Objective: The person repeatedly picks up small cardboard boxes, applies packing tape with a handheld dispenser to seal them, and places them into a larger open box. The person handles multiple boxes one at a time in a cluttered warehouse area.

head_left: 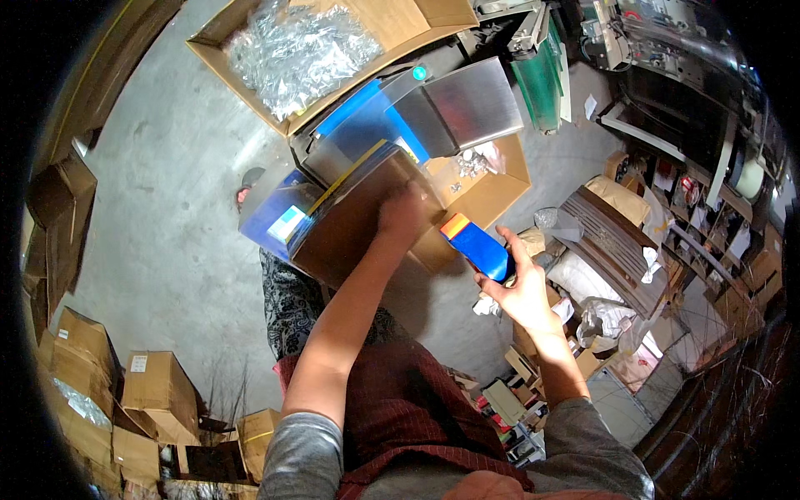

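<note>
Left hand [406, 215]: arm stretched fwd from lower edge, palm flat on the slanted clear/brownish panel [354, 221] of the machine; fingers spread fairly wide, pressing on the panel, not wrapped round anything.
Right hand [522, 293]: raised, right of the machine, fingers closed round the lower end of a blue packet [477, 246]; index finger sticks up beside it.
Blue packet: flat, blue w/ orange top end, tilted, orange end pointing up-left toward the panel edge. Sits just right of the left hand, near the small open carton, not touching the machine as far as I can tell.
Machine [367, 158]: blue + steel body, center frame, shiny metal chute [479, 102] at upper right, small teal round button on top.
Big carton [250, 21]: top of frame, behind machine, open, full of clear-wrapped shiny bits [296, 50].
Small carton [492, 187]: open, just right of machine under the chute, a few clear-bagged pcs inside.
Floor [167, 192]: grey concrete, left half of view.
Left edge/lower left: stacked brown boxes [154, 387], some flattened.
Right side: cluttered shelving [708, 208], bags, a ribbed brown/grey unit [604, 242], crumpled plastic.
Green conveyor part [542, 75]: upper right, next to chute.
Clothing: grey sleeves, dark red striped apron, patterned dark trousers below the machine.
</note>
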Demonstrator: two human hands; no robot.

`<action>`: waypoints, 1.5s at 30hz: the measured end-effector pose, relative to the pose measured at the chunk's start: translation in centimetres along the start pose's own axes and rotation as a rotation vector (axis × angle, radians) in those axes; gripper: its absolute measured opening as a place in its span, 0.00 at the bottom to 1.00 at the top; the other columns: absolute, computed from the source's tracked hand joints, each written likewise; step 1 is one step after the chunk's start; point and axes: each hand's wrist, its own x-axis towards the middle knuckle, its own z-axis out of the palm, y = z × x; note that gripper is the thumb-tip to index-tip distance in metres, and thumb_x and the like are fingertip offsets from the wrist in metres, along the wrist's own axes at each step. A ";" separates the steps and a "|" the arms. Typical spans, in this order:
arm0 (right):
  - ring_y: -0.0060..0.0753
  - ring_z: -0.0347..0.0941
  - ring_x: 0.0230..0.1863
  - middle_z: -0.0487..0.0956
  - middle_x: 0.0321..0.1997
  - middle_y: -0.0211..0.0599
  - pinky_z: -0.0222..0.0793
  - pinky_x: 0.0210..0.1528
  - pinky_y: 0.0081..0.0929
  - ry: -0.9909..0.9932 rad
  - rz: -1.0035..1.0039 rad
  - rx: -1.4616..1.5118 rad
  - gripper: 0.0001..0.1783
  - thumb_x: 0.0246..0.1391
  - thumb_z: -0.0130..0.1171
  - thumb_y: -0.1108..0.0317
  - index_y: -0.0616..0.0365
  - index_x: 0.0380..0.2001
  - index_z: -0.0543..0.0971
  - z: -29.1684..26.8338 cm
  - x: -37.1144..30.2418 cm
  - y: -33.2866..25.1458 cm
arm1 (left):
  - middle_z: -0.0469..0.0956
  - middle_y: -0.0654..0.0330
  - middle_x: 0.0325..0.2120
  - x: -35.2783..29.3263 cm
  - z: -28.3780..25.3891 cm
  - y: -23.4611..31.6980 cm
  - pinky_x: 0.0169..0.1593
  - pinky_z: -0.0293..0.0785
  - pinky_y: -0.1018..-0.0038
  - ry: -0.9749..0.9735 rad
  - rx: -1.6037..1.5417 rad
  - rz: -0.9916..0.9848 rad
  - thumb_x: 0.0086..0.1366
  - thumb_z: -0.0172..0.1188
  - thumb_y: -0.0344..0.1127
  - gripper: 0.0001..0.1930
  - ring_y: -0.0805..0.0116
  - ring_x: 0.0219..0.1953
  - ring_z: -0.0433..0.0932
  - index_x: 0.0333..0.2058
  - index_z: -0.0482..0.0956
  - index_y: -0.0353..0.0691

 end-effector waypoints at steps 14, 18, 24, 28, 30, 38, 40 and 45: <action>0.40 0.83 0.45 0.82 0.44 0.48 0.77 0.50 0.34 0.120 -0.180 -0.038 0.43 0.44 0.75 0.67 0.57 0.64 0.68 1.0 0.0 2.3 | 0.64 0.39 0.62 -6.5 1.6 0.7 0.68 0.59 0.47 0.319 0.074 0.270 0.56 0.63 0.35 0.37 0.36 0.60 0.67 0.66 0.65 0.39; 0.40 0.83 0.42 0.82 0.40 0.47 0.77 0.48 0.33 0.060 -0.088 -0.073 0.42 0.43 0.73 0.67 0.57 0.63 0.68 0.4 0.4 2.0 | 0.68 0.41 0.58 -5.2 2.9 0.6 0.64 0.67 0.53 0.316 0.252 0.290 0.55 0.65 0.35 0.35 0.42 0.58 0.70 0.62 0.68 0.36; 0.41 0.84 0.38 0.82 0.37 0.46 0.78 0.45 0.32 0.044 0.127 0.027 0.41 0.42 0.70 0.69 0.57 0.62 0.69 -0.1 -0.2 1.1 | 0.74 0.42 0.51 -5.0 1.8 2.8 0.55 0.77 0.53 0.181 0.304 0.226 0.53 0.65 0.33 0.26 0.44 0.55 0.74 0.53 0.77 0.36; 0.49 0.82 0.42 0.81 0.41 0.49 0.78 0.45 0.38 0.062 -0.013 -0.018 0.40 0.44 0.69 0.66 0.51 0.63 0.70 0.2 0.1 2.1 | 0.76 0.43 0.49 -4.6 1.5 2.5 0.48 0.82 0.54 0.227 0.338 0.221 0.56 0.63 0.34 0.20 0.46 0.50 0.78 0.48 0.79 0.36; 0.52 0.81 0.43 0.81 0.43 0.48 0.78 0.45 0.40 0.032 -0.100 -0.023 0.39 0.45 0.68 0.65 0.46 0.64 0.71 0.1 0.0 2.8 | 0.76 0.43 0.49 -4.6 1.3 2.1 0.45 0.83 0.54 0.243 0.350 0.236 0.58 0.62 0.34 0.18 0.46 0.48 0.80 0.47 0.80 0.36; 0.41 0.76 0.32 0.75 0.33 0.38 0.75 0.35 0.35 0.035 -0.272 -0.034 0.39 0.44 0.69 0.70 0.41 0.64 0.75 -5.3 -4.7 -0.2 | 0.81 0.47 0.36 -10.2 -4.9 5.2 0.43 0.81 0.56 0.267 0.074 0.315 0.62 0.60 0.38 0.13 0.47 0.40 0.83 0.43 0.82 0.41; 0.39 0.73 0.29 0.72 0.31 0.36 0.72 0.32 0.34 0.099 -0.410 -0.006 0.40 0.43 0.71 0.72 0.45 0.64 0.75 -8.4 -6.7 -2.2 | 0.81 0.46 0.33 -14.3 -9.1 7.3 0.42 0.80 0.54 0.272 -0.070 0.327 0.64 0.59 0.40 0.13 0.44 0.37 0.82 0.42 0.81 0.40; 0.43 0.80 0.39 0.79 0.42 0.34 0.80 0.44 0.36 0.196 -0.569 -0.184 0.39 0.41 0.75 0.67 0.47 0.61 0.76 -17.6 -13.0 -9.2 | 0.82 0.44 0.34 -26.4 -19.0 13.3 0.41 0.78 0.53 0.432 -0.184 0.563 0.64 0.60 0.36 0.10 0.41 0.38 0.82 0.41 0.80 0.39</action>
